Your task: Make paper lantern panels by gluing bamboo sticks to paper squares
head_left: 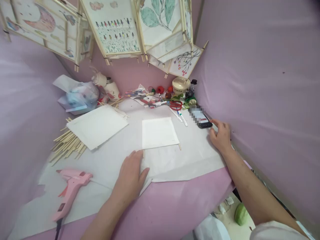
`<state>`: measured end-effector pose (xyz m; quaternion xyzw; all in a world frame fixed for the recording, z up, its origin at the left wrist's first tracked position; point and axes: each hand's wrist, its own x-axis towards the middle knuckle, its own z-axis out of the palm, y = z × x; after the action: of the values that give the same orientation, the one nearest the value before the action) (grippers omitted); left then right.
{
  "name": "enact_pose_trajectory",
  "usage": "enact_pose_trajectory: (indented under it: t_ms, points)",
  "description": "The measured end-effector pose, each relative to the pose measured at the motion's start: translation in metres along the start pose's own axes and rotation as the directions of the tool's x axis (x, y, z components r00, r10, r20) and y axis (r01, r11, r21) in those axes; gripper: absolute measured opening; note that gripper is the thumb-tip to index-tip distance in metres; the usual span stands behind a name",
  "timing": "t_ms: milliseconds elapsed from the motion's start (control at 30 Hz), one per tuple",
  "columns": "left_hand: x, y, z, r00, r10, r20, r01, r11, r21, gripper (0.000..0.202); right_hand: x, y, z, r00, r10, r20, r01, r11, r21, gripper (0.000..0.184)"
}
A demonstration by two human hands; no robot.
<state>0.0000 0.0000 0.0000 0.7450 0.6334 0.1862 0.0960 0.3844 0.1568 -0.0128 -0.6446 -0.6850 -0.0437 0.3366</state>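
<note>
1. At the far left, a loose bundle of thin wooden sticks (67,146) lies on the white covering (102,168) of the table, partly under white sheets of paper.
2. In front of the bundle, a pink glue gun (71,191) lies on its side, its nozzle toward the left, its dark cord leaving at the bottom edge.
3. Behind the bundle sits a plastic bag (81,95); the white paper (97,126) reaches out to its right.
4. Stick-framed drawings (115,31) hang above the back of the table.
5. The left hand (131,173) rests palm down and holds nothing, fingers lying together, thumb spread away, fingertips just beside the near left corner of a white panel.
6. That square panel (160,132) lies flat at the middle of the table, a stick end showing at its near right corner.
7. Behind it and to the right are red-handled scissors (175,105), pens (182,118) and a bowl (178,87).
8. Farther right lies a phone (203,122), its screen partly blurred.
9. The right hand (222,136) has its index finger stretched to the phone's near edge, seemingly touching it; the thumb stands apart, the other fingers curled.
</note>
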Motion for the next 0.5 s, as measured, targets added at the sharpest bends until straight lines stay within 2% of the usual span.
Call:
enact_pose_trajectory:
  t_ms: [100, 233, 300, 400, 500]
  points:
    - [0.001, 0.000, 0.001, 1.000, -0.003, 0.019, 0.003, 1.000, 0.001, 0.050, 0.003, -0.022, -0.001, 1.000, -0.014, 0.017, 0.013, 0.998, 0.062, 0.046]
    - [0.001, 0.007, -0.005, 1.000, 0.001, 0.004, -0.001, 1.000, 0.000, 0.052, 0.016, -0.071, 0.013, 0.991, -0.125, 0.042, 0.110, 0.962, 0.251, 0.047]
    - [-0.004, 0.013, -0.014, 0.998, 0.020, -0.057, -0.019, 1.000, 0.016, 0.054, 0.020, -0.095, 0.026, 0.977, -0.189, 0.095, 0.146, 0.927, 0.346, 0.047]
    - [-0.026, 0.014, -0.036, 0.977, 0.015, -0.210, -0.002, 0.998, 0.059, 0.055, 0.017, -0.119, 0.045, 0.946, -0.287, 0.150, 0.200, 0.882, 0.426, 0.045]
    - [-0.062, -0.003, -0.059, 0.913, -0.125, -0.389, 0.176, 0.980, 0.096, 0.051, 0.008, -0.123, 0.058, 0.920, -0.370, 0.133, 0.269, 0.839, 0.473, 0.042]
